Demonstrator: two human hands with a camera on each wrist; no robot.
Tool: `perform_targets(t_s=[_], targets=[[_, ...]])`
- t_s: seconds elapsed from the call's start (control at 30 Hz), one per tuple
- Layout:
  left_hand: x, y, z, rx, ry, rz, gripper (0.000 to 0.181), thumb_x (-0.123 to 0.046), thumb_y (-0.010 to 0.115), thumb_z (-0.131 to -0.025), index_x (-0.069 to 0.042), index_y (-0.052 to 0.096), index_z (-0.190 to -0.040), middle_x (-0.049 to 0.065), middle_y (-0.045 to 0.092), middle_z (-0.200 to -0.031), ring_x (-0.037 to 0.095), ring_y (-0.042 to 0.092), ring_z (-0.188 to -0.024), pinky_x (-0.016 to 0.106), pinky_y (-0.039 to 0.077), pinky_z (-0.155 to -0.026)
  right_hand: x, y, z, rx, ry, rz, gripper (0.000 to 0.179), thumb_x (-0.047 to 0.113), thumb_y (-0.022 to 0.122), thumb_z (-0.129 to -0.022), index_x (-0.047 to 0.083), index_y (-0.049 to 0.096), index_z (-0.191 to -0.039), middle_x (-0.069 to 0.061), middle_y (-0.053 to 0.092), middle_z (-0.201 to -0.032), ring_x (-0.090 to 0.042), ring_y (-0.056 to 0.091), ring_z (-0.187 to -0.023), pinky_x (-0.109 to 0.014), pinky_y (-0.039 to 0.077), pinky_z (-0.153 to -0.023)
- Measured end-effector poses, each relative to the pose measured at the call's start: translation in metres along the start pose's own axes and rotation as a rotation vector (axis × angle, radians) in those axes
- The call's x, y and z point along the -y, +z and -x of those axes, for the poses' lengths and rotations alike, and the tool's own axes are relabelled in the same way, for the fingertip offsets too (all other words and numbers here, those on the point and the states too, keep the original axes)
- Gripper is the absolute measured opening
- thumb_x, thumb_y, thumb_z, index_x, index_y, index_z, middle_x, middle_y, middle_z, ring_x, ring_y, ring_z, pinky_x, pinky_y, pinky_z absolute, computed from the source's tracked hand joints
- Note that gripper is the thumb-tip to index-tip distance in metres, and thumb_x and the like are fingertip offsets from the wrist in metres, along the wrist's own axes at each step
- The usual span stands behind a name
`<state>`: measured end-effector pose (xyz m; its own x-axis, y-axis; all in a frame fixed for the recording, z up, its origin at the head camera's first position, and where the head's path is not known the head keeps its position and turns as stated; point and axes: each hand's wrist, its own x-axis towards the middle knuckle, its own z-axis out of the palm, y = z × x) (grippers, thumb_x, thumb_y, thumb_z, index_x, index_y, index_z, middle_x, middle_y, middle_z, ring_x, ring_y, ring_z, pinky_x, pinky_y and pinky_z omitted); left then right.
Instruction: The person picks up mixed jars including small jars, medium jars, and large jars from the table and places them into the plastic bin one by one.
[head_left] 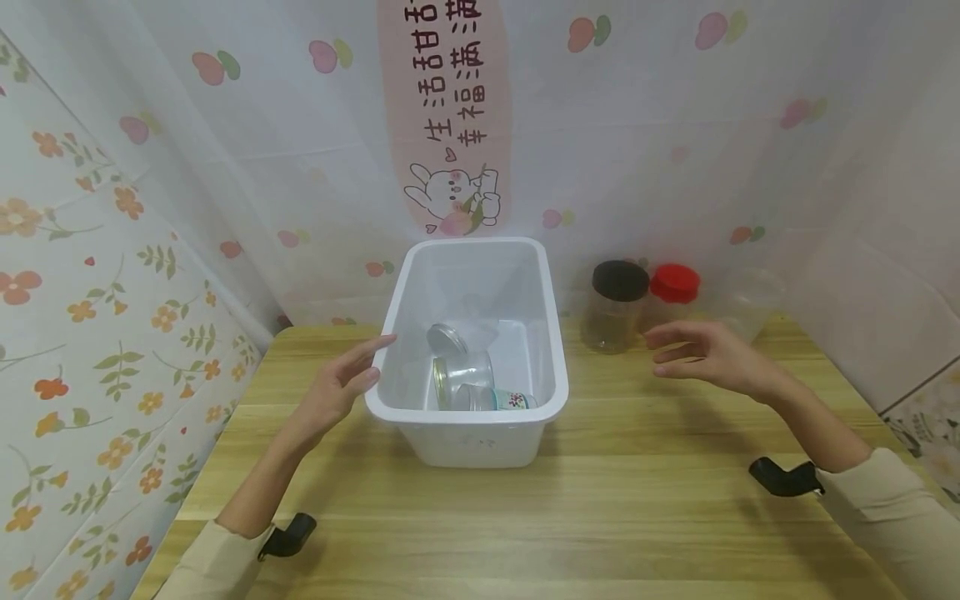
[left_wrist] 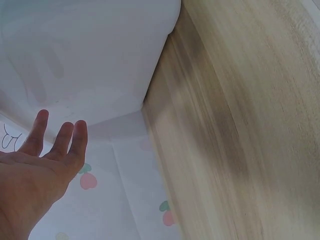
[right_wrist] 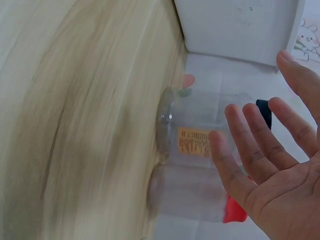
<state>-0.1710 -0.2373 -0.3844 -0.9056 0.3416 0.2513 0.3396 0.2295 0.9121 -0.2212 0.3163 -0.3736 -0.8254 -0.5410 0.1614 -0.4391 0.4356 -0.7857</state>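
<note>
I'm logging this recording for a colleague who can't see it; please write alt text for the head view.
A person's left hand is beside a white bin with clear containers lying inside, while the right hand, holding nothing, is near a black-lidded jar and a red-lidded jar. Bin and jars stand on a wood-grain table before patterned curtains.

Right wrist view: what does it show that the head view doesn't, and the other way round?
Only the right wrist view shows the printed orange label on the dark-lidded jar.

Only the head view shows the left hand at the bin's side, both cream sleeves, and the bin's contents, among them a gold-rimmed clear jar.

Both show the right hand, the white bin, the dark-lidded jar, the red-lidded jar and the wooden table.
</note>
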Motion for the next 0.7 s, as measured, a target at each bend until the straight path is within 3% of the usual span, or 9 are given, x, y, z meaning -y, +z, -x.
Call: perform_targets(t_s=[0.27,0.7], targets=[[0.0,0.0,-0.001,0.008,-0.011,0.001,0.046,-0.009,0.052,-0.106,-0.008,0.047,-0.152,0.014,0.044,-0.153,0.035,0.043,-0.137,0.028,0.044,-0.098,-0.011,-0.006,0.007,0.002,0.002,-0.034,0.046,0.001,0.076,-0.09,-0.002,0.06,-0.133,-0.019,0.062,-0.127,-0.019,0.068,-0.106,-0.031,0.056,-0.08],[-0.002,0.001,-0.002,0.004,-0.006,0.021,0.046,-0.007,0.053,-0.105,-0.004,0.047,-0.15,0.015,0.044,-0.153,0.036,0.043,-0.137,0.028,0.044,-0.098,-0.026,-0.015,0.018,-0.026,0.05,-0.003,0.045,0.003,0.077,-0.09,-0.004,0.061,-0.132,-0.019,0.063,-0.125,-0.024,0.068,-0.106,-0.028,0.055,-0.081]])
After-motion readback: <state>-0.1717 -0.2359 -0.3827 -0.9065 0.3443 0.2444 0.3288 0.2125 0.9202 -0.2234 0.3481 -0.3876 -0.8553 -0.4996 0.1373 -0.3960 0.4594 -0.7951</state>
